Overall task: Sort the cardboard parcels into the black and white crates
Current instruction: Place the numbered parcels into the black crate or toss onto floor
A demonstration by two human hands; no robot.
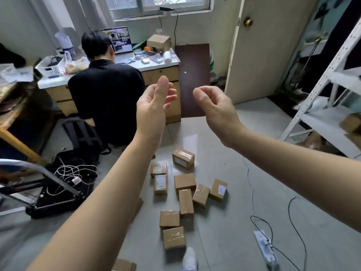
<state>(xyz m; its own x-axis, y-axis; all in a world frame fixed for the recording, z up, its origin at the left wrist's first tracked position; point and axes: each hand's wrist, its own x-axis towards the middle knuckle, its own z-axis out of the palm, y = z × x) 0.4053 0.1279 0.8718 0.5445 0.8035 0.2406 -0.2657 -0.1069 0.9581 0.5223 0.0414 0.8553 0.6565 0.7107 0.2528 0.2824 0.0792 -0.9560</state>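
Your left hand (154, 106) and right hand (214, 106): both raised, palms facing each other, fingers loosely curled, holding nothing. Parcels (184, 181): 9 on the floor (230, 145), well below your fingers, clustered near your shoe (189, 259). White labels show on 4; print too small to read. Crates: none in view.

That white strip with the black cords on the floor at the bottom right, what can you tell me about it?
It looks like a white power strip, a long, narrow plastic block lying flat on the pale tiled floor, angled toward the lower right, to the right of the scattered cardboard parcels. Thin black cables loop across the floor and meet it; whether they are plugged in is too blurred to tell. No hand touches it.
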